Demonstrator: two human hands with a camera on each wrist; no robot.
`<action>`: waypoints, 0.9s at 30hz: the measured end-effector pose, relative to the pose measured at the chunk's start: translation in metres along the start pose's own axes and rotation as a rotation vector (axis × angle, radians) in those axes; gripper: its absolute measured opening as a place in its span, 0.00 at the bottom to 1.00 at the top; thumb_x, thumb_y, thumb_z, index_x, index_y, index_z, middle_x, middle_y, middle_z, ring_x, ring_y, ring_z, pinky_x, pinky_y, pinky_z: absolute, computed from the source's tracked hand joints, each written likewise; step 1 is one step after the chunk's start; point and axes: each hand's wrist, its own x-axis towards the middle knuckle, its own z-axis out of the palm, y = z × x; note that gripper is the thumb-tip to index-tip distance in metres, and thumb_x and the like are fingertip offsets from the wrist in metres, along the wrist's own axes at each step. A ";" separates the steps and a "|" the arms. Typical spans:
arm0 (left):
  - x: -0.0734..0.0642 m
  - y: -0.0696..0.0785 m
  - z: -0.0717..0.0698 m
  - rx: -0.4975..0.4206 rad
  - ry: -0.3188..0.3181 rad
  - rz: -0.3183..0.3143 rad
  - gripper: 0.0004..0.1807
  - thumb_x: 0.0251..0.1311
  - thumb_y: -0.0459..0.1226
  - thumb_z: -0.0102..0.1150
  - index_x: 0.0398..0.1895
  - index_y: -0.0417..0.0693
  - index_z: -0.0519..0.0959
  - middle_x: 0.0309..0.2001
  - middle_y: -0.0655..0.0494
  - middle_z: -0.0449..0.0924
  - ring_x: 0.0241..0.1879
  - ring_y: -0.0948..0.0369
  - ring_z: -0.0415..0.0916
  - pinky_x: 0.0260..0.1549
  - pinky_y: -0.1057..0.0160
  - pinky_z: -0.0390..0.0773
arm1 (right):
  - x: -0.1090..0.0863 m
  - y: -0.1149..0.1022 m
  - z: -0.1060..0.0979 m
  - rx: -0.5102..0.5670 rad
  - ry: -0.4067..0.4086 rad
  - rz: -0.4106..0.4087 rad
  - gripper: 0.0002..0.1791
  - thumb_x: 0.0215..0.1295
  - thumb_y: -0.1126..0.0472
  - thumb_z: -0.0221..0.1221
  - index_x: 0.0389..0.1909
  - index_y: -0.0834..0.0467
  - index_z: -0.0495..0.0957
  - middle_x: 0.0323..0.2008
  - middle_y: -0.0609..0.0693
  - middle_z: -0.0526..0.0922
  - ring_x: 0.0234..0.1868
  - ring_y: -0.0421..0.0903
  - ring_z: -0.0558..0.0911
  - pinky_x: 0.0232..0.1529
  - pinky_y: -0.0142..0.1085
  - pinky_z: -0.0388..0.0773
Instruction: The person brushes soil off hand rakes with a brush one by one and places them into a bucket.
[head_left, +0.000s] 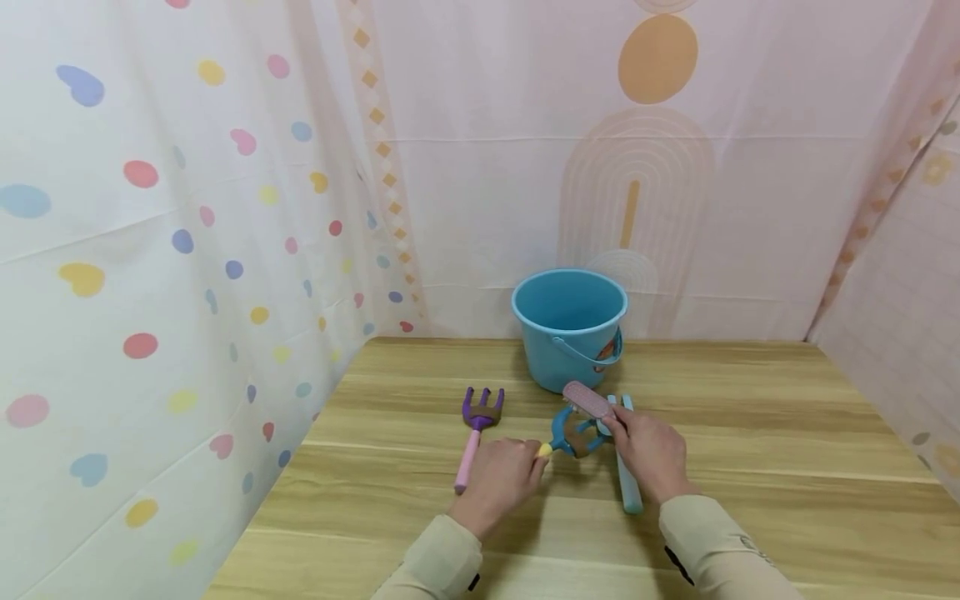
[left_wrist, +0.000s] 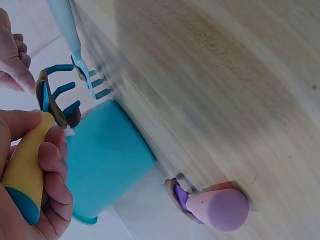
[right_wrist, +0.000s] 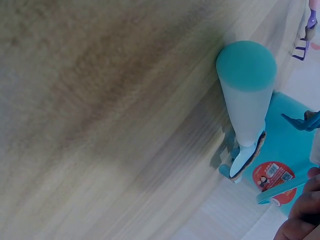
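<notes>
My left hand (head_left: 501, 475) grips the yellow handle (left_wrist: 30, 155) of a blue toy garden fork (head_left: 560, 429), whose tines point right and carry a brown patch. A pink scrubbing brush (head_left: 588, 400) is pinched in my right hand (head_left: 651, 454), just above the fork's tines. Below that hand, a light-blue toy fork (right_wrist: 248, 105) lies on the table with its tines toward the bucket. A purple toy fork with a pink handle (head_left: 469, 460) lies beside my left hand, brown on its head too.
Behind the forks stands a blue bucket (head_left: 558, 354) with its handle hanging down at the front and a red sticker (right_wrist: 274, 180) on its side. Patterned curtains (head_left: 480, 208) enclose the wooden table (head_left: 787, 467) at the back and both sides.
</notes>
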 end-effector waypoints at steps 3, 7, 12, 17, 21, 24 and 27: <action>0.000 0.000 0.000 -0.001 -0.004 -0.004 0.19 0.65 0.44 0.61 0.18 0.54 0.68 0.15 0.65 0.63 0.15 0.67 0.60 0.14 0.67 0.60 | 0.000 0.000 -0.001 -0.001 0.005 0.000 0.20 0.71 0.51 0.59 0.56 0.58 0.82 0.37 0.60 0.86 0.22 0.48 0.78 0.16 0.39 0.66; 0.000 0.000 0.000 0.010 -0.001 -0.009 0.18 0.65 0.44 0.61 0.18 0.54 0.68 0.15 0.64 0.64 0.15 0.67 0.61 0.14 0.66 0.60 | 0.000 -0.001 -0.001 0.004 -0.001 0.006 0.19 0.70 0.52 0.60 0.56 0.58 0.82 0.38 0.60 0.86 0.24 0.50 0.80 0.17 0.39 0.67; 0.000 0.000 0.002 0.013 -0.001 -0.016 0.17 0.64 0.44 0.62 0.19 0.54 0.71 0.15 0.64 0.65 0.15 0.67 0.62 0.14 0.67 0.60 | 0.000 0.000 -0.003 -0.009 0.000 0.020 0.20 0.71 0.51 0.59 0.56 0.58 0.81 0.39 0.61 0.86 0.25 0.52 0.81 0.16 0.40 0.68; 0.000 -0.001 0.003 0.007 0.004 -0.013 0.14 0.63 0.45 0.63 0.20 0.54 0.74 0.16 0.65 0.67 0.15 0.68 0.62 0.14 0.67 0.60 | 0.000 0.000 -0.004 -0.016 0.023 0.021 0.20 0.71 0.51 0.59 0.57 0.57 0.81 0.42 0.63 0.85 0.29 0.57 0.83 0.18 0.43 0.70; -0.001 -0.003 0.005 0.026 0.026 -0.006 0.15 0.63 0.44 0.63 0.19 0.54 0.73 0.15 0.65 0.66 0.15 0.67 0.63 0.14 0.66 0.60 | 0.001 -0.001 -0.005 -0.003 0.021 0.007 0.20 0.71 0.50 0.59 0.58 0.56 0.81 0.43 0.62 0.86 0.29 0.55 0.82 0.18 0.43 0.69; -0.002 -0.004 0.005 0.034 0.036 -0.002 0.17 0.62 0.44 0.63 0.18 0.55 0.70 0.14 0.65 0.65 0.14 0.67 0.62 0.13 0.66 0.60 | 0.002 -0.003 -0.004 0.004 0.021 -0.004 0.20 0.71 0.50 0.59 0.57 0.56 0.81 0.43 0.60 0.86 0.29 0.53 0.82 0.19 0.42 0.69; -0.002 -0.003 0.005 0.017 0.023 -0.005 0.18 0.62 0.44 0.63 0.17 0.55 0.69 0.14 0.66 0.64 0.15 0.68 0.61 0.14 0.67 0.59 | 0.003 -0.006 -0.004 0.010 0.026 -0.022 0.18 0.71 0.51 0.59 0.56 0.56 0.82 0.40 0.59 0.86 0.29 0.54 0.82 0.19 0.43 0.70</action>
